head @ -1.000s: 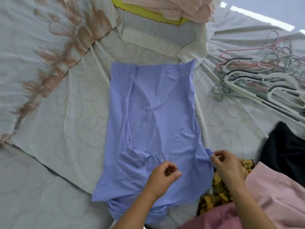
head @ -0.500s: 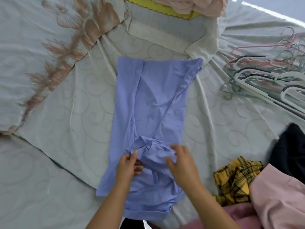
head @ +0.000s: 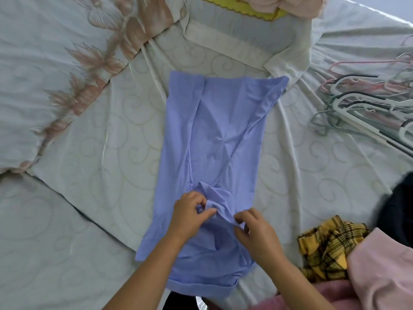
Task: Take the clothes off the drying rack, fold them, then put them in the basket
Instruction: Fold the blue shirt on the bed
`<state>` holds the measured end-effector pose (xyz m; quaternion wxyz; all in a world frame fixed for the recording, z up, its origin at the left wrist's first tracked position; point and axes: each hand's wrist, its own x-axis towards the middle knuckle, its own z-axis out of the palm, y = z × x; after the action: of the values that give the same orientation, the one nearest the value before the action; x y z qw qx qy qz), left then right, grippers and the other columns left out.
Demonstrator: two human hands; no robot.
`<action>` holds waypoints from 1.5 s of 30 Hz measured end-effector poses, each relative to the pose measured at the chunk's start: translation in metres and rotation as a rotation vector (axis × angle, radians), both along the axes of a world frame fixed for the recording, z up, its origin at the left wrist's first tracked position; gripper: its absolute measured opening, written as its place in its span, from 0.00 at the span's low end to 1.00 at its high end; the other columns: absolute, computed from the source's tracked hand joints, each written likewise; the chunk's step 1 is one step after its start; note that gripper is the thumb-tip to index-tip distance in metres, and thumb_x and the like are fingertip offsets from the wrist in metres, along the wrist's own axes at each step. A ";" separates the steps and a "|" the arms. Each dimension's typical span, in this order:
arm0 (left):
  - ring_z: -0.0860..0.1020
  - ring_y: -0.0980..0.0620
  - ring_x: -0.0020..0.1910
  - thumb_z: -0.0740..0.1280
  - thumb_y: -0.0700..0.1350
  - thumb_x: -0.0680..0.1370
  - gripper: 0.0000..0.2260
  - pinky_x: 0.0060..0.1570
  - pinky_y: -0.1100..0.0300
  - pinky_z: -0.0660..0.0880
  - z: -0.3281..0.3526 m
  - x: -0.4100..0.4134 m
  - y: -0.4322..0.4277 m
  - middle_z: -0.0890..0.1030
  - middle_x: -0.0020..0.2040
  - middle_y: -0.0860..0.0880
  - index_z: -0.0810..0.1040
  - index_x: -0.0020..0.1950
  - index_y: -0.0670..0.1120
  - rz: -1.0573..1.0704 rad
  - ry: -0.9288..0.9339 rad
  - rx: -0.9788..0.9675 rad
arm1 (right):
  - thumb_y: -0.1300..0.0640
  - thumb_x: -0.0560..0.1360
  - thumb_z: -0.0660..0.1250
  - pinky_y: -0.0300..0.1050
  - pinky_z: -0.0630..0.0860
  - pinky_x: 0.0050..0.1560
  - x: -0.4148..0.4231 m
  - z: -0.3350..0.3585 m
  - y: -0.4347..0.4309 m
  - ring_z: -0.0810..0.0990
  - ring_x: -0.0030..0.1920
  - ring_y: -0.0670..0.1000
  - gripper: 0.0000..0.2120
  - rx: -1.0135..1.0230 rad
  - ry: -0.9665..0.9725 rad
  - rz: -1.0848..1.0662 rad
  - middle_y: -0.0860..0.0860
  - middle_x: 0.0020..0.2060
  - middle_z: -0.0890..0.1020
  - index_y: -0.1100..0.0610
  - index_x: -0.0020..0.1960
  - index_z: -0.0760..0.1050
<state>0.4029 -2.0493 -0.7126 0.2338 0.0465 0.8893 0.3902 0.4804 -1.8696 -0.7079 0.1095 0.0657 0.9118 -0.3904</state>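
Observation:
A light blue shirt (head: 221, 135) lies lengthwise on the bed, both long sides folded inward. Near its lower middle a bunched sleeve fold stands up. My left hand (head: 190, 211) pinches that bunched fabric from the left. My right hand (head: 254, 231) pinches the same fold from the right, fingers curled on the cloth. A yellow basket rim (head: 241, 10) shows at the top edge with pink clothes (head: 290, 5) in it.
The bed (head: 89, 175) has a pale swirl-patterned sheet and a floral quilt (head: 55, 63) at the left. Several hangers (head: 368, 101) lie at the right. A yellow plaid garment (head: 328, 247), a pink garment (head: 384, 271) and a black one (head: 400, 211) are piled at the lower right.
The shirt's right side was folded inward, making it narrower. Both hands came together at the bunched sleeve and now pinch it; the right hand slid slightly lower.

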 end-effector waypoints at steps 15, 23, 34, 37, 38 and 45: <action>0.73 0.45 0.51 0.77 0.52 0.65 0.25 0.48 0.53 0.71 -0.008 0.027 -0.008 0.74 0.51 0.46 0.73 0.54 0.42 0.259 -0.014 -0.352 | 0.60 0.78 0.61 0.31 0.70 0.27 -0.140 -0.012 0.069 0.75 0.28 0.42 0.06 -0.307 -0.195 -0.621 0.51 0.33 0.76 0.61 0.46 0.75; 0.69 0.56 0.35 0.67 0.52 0.70 0.15 0.38 0.59 0.64 -0.015 0.026 -0.002 0.66 0.33 0.56 0.60 0.33 0.57 0.176 -0.103 -0.067 | 0.56 0.77 0.66 0.34 0.70 0.22 -0.263 -0.034 0.094 0.74 0.25 0.44 0.06 -0.725 -0.226 -1.083 0.51 0.30 0.75 0.58 0.45 0.71; 0.75 0.71 0.45 0.64 0.45 0.78 0.07 0.47 0.75 0.70 -0.005 0.034 -0.009 0.80 0.45 0.63 0.70 0.47 0.58 0.462 -0.241 0.219 | 0.62 0.74 0.59 0.36 0.66 0.20 -0.304 0.025 0.082 0.70 0.19 0.41 0.10 -0.413 0.008 -0.853 0.53 0.32 0.69 0.55 0.36 0.62; 0.76 0.67 0.43 0.65 0.38 0.77 0.10 0.46 0.74 0.70 -0.005 0.031 -0.015 0.78 0.45 0.56 0.72 0.46 0.54 0.632 -0.244 0.264 | 0.61 0.77 0.62 0.38 0.74 0.27 -0.322 0.046 0.047 0.75 0.27 0.47 0.12 -0.656 0.006 -0.689 0.52 0.35 0.70 0.54 0.39 0.62; 0.76 0.66 0.43 0.65 0.36 0.77 0.11 0.46 0.74 0.71 -0.005 0.029 -0.018 0.77 0.46 0.55 0.71 0.46 0.53 0.674 -0.246 0.260 | 0.60 0.78 0.63 0.40 0.76 0.31 -0.324 0.048 0.035 0.75 0.31 0.49 0.11 -0.707 -0.040 -0.632 0.52 0.37 0.70 0.54 0.41 0.62; 0.76 0.53 0.45 0.69 0.39 0.75 0.10 0.43 0.63 0.73 -0.017 0.033 -0.033 0.77 0.48 0.47 0.70 0.47 0.51 0.799 -0.374 0.240 | 0.63 0.77 0.62 0.43 0.68 0.47 -0.226 0.004 0.018 0.75 0.43 0.55 0.09 -0.005 -0.040 -0.253 0.59 0.48 0.76 0.64 0.55 0.74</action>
<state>0.4358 -2.0823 -0.7301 0.2144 -0.3444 0.7286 0.5519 0.2548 -1.8516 -0.7040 0.0778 0.1876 0.8929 -0.4018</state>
